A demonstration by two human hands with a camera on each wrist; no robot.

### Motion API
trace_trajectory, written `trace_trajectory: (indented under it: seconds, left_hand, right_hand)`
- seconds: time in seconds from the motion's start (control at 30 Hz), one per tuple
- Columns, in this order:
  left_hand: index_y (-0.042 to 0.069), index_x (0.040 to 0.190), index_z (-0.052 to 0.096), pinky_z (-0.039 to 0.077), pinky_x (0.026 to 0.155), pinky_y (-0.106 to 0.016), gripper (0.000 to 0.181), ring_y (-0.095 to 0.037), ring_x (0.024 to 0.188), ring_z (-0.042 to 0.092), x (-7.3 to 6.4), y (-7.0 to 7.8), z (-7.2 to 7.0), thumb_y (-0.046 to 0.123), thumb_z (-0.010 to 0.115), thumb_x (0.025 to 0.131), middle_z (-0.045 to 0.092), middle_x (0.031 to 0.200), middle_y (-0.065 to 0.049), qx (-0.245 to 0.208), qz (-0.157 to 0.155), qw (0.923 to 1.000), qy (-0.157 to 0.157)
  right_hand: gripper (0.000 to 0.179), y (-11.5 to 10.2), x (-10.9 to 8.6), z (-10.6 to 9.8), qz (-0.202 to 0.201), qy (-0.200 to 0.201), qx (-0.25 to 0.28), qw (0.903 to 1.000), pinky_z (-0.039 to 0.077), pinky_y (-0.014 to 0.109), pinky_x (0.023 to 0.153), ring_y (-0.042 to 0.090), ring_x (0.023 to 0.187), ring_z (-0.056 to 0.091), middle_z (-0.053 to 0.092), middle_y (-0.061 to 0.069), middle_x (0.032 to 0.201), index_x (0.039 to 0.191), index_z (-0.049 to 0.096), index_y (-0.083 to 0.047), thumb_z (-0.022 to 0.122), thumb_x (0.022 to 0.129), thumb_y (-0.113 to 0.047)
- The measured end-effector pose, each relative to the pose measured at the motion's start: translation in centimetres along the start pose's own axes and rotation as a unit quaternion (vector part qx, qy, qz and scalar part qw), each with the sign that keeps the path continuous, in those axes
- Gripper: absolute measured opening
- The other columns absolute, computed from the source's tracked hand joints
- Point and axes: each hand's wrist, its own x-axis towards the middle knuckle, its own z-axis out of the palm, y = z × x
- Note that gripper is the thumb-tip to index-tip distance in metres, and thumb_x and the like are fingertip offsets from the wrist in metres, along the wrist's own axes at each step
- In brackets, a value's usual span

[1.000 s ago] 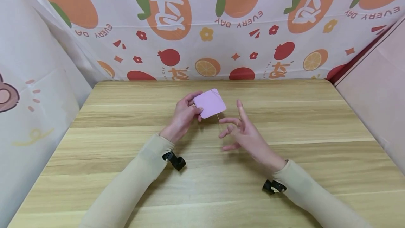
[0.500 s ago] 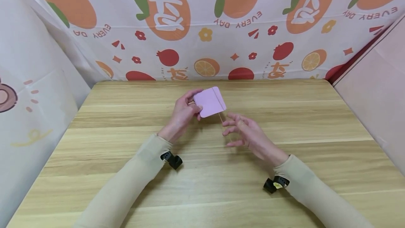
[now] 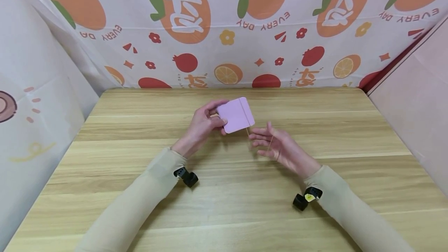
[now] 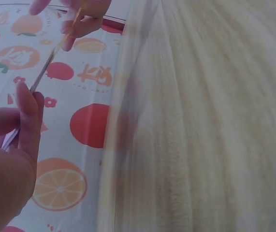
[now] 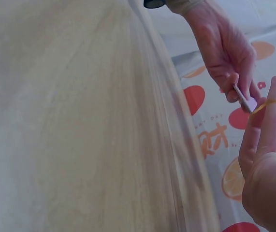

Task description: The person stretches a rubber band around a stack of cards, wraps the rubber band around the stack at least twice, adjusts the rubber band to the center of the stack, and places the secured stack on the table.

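My left hand (image 3: 201,125) pinches a flat purple square card (image 3: 235,116) with rounded corners, thumb on its face and fingers behind. In the left wrist view the card (image 4: 43,71) shows edge-on, thin and tilted above the table. A thin yellow rubber band (image 5: 273,102) crosses the card near its right edge and stretches to my right hand (image 3: 287,151). Its loop runs over the right fingers, which are spread and fairly straight, with the thumb raised. That hand is just right of the card's lower corner.
A wood-grain table (image 3: 224,205) lies under both hands. Behind its far edge hangs a white cloth (image 3: 224,7) printed with fruit, and pale cloth (image 3: 38,65) hangs at the left side. Black wrist cameras sit on both sleeves.
The band on the card has shifted inward from its upper right corner and now runs straight across. The card moved slightly right. The right thumb folded in, then lifted again.
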Motion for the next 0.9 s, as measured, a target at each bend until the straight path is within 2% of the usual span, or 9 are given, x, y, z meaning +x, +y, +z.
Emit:
trace_trajectory:
  seconds: [0.13, 0.23, 0.43, 0.63, 0.8, 0.9]
  left_hand:
    - [0.006, 0.134, 0.057, 0.054, 0.056, -0.032, 0.055, -0.022, 0.064, 0.059, -0.2, 0.0, 0.0, -0.014, 0.064, 0.083, 0.056, 0.09, -0.014, -0.012, -0.003, 0.9999, 0.0]
    - [0.007, 0.133, 0.057, 0.055, 0.057, -0.032, 0.055, -0.021, 0.065, 0.059, -0.2, -0.1, 0.0, -0.014, 0.065, 0.082, 0.058, 0.089, -0.012, -0.017, -0.005, 0.9998, 0.002]
    - [0.007, 0.132, 0.057, 0.055, 0.058, -0.032, 0.055, -0.021, 0.068, 0.06, -0.3, -0.1, 0.1, -0.014, 0.065, 0.082, 0.06, 0.09, -0.011, -0.024, -0.007, 0.9997, -0.002]
    - [0.007, 0.133, 0.057, 0.055, 0.059, -0.033, 0.054, -0.023, 0.07, 0.06, -0.3, 0.1, 0.3, -0.014, 0.064, 0.083, 0.059, 0.091, -0.012, -0.019, -0.006, 0.9998, 0.009]
    - [0.008, 0.132, 0.058, 0.055, 0.058, -0.033, 0.053, -0.023, 0.071, 0.059, -0.2, 0.0, 0.2, -0.014, 0.063, 0.084, 0.057, 0.091, -0.012, -0.005, -0.004, 0.9997, 0.025]
    - [0.007, 0.131, 0.059, 0.055, 0.058, -0.033, 0.053, -0.022, 0.07, 0.059, -0.2, -0.1, 0.1, -0.014, 0.063, 0.083, 0.058, 0.091, -0.013, -0.001, -0.007, 0.9998, 0.018]
  right_hand:
    - [0.067, 0.0, 0.4, -0.5, 0.009, -0.003, 0.012, 0.9999, 0.048, 0.04, 0.098, 0.036, 0.124, 0.05, 0.055, 0.017, 0.133, 0.141, 0.04, 0.008, 0.039, 0.104, -0.048]
    - [0.071, 0.0, 0.6, -0.7, 0.013, -0.008, 0.023, 0.9996, 0.047, 0.039, 0.099, 0.038, 0.126, 0.048, 0.059, 0.014, 0.129, 0.142, 0.036, 0.01, 0.041, 0.103, -0.049]
    - [0.075, 0.1, 1.3, -1.1, 0.026, -0.027, 0.071, 0.9968, 0.052, 0.032, 0.092, 0.034, 0.121, 0.054, 0.059, 0.016, 0.126, 0.144, 0.027, 0.012, 0.044, 0.102, -0.048]
    - [0.074, 0.2, 1.8, -1.1, 0.036, -0.044, 0.103, 0.993, 0.054, 0.03, 0.086, 0.026, 0.106, 0.063, 0.059, 0.019, 0.126, 0.142, 0.029, 0.012, 0.048, 0.101, -0.047]
    - [0.073, 0.4, 1.9, -1.2, 0.044, -0.05, 0.09, 0.9937, 0.051, 0.034, 0.094, 0.032, 0.115, 0.056, 0.054, 0.02, 0.133, 0.144, 0.03, 0.01, 0.046, 0.101, -0.048]
    - [0.075, 0.6, 2.0, -1.3, 0.052, -0.06, 0.092, 0.9926, 0.048, 0.036, 0.097, 0.034, 0.119, 0.053, 0.053, 0.022, 0.134, 0.144, 0.028, 0.011, 0.044, 0.102, -0.049]
